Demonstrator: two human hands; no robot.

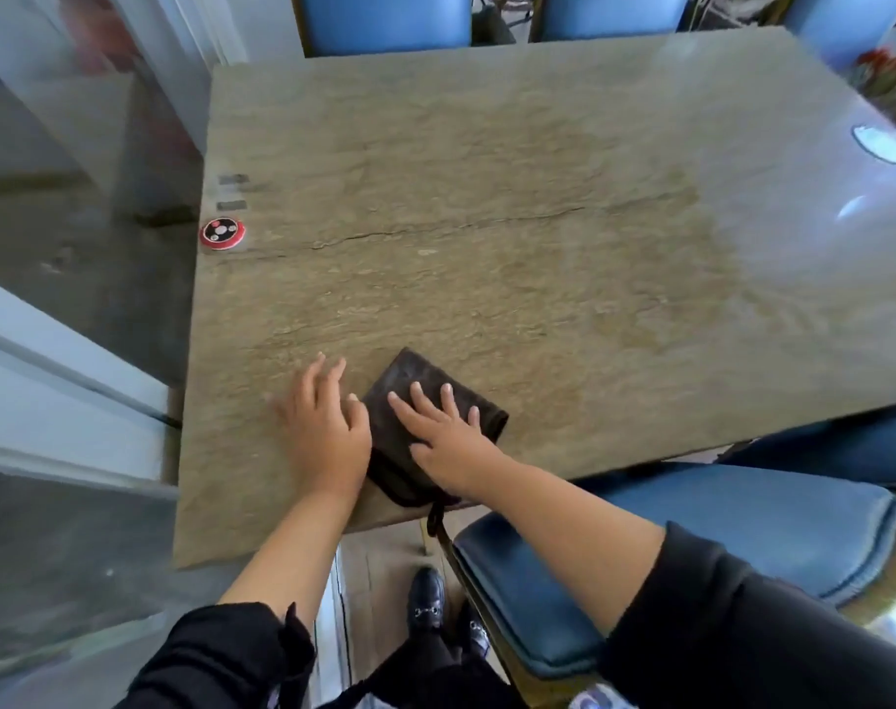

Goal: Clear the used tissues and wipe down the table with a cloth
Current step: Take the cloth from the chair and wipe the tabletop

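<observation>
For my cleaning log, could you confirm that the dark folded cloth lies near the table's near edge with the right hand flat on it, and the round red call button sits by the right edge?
Not quite: the head view shows the round red call button by the left edge of the stone table. The rest holds: the dark folded cloth lies near the near edge under the flat right hand.

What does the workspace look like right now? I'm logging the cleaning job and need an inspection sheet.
Surface: stone-look table, a crack line across the middle, glare at the right.
Job's things: dark folded cloth near the front edge; no tissues seen.
Clutter: red round call button and two small grey labels at the left edge.
Hands: right hand flat on the cloth; left hand flat on the table, at the cloth's edge.
Cables: nothing seen.
Surroundings: blue chairs around the table.
</observation>
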